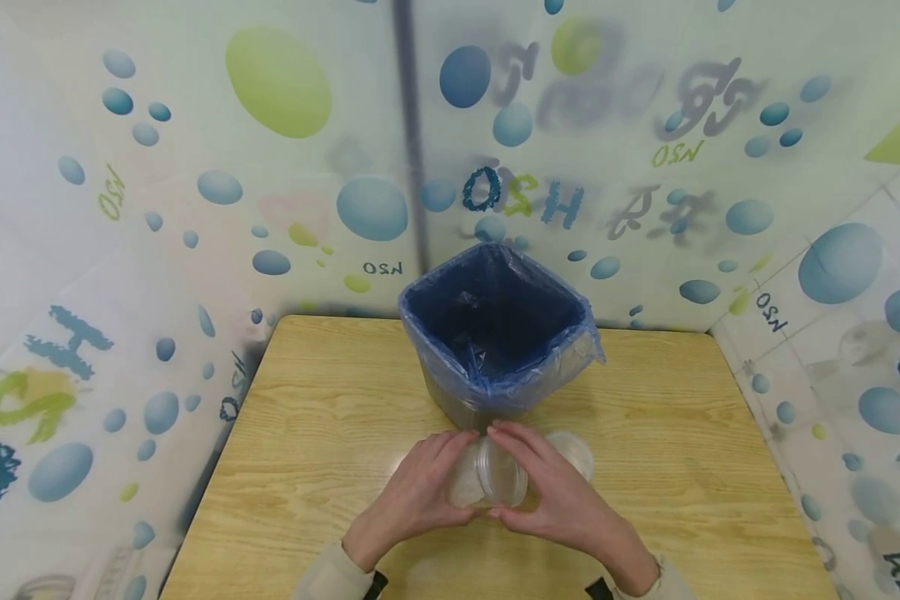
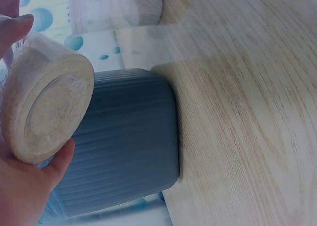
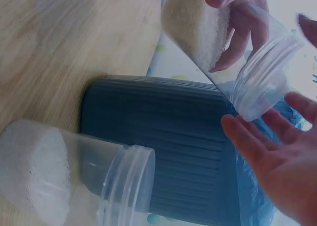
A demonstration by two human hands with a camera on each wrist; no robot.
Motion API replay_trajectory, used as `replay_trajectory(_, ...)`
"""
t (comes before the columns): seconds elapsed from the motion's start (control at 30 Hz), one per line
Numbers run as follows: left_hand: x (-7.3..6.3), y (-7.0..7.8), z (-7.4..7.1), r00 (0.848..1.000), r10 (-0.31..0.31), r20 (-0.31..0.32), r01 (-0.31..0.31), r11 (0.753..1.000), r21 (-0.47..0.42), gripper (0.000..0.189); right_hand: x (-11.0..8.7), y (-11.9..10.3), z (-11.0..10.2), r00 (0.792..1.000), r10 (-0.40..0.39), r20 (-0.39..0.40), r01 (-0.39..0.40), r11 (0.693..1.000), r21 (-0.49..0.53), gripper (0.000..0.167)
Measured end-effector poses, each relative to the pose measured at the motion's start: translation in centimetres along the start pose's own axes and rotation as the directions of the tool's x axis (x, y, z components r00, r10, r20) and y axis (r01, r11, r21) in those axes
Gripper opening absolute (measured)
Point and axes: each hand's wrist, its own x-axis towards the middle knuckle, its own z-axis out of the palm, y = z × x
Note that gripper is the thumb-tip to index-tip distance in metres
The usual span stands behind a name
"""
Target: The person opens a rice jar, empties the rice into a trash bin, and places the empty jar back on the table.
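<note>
My left hand grips a clear plastic jar around its body, its fingers and thumb on opposite sides. White grains lie in the bottom part of the jar, which is tipped over with its ridged top toward my right hand. In the right wrist view, my right hand's fingers are spread and fairly straight, with fingertips right at the ridged top. Beside the right hand stands a second clear jar, upright on the table and partly filled with white grains.
Just beyond the hands is a grey-blue ribbed bin lined with a blue plastic bag. It stands on the wood-grain table. A curtain printed with blue and green dots surrounds the back and sides.
</note>
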Motion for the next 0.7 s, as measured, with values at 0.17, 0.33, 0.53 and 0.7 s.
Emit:
replay_trajectory(0.17, -0.1, 0.0, 0.1, 1.0, -0.007, -0.008, 0.007, 1.0, 0.003, 0.098, -0.2, -0.4, 0.1, 0.988, 0.148, -0.034, -0.144, 0.984, 0.11, 0.082)
replay_trajectory(0.33, 0.1, -0.1, 0.3, 0.999, 0.018, -0.03, -0.017, 0.999, 0.033, 0.099, -0.1, -0.8, 0.1, 0.943, 0.332, -0.015, -0.324, 0.929, 0.181, 0.077)
replay_trajectory(0.53, 0.1, -0.1, 0.5, 0.999, 0.031, -0.03, -0.029, 0.998, 0.05, 0.1, 0.0, -1.1, 0.2, 0.906, 0.421, 0.045, -0.421, 0.886, 0.195, 0.08)
replay_trajectory(0.7, 0.1, -0.1, 0.5, 0.999, 0.037, -0.024, -0.036, 0.998, 0.06, 0.1, 0.0, -1.2, 0.2, 0.909, 0.414, 0.041, -0.415, 0.895, 0.163, 0.078)
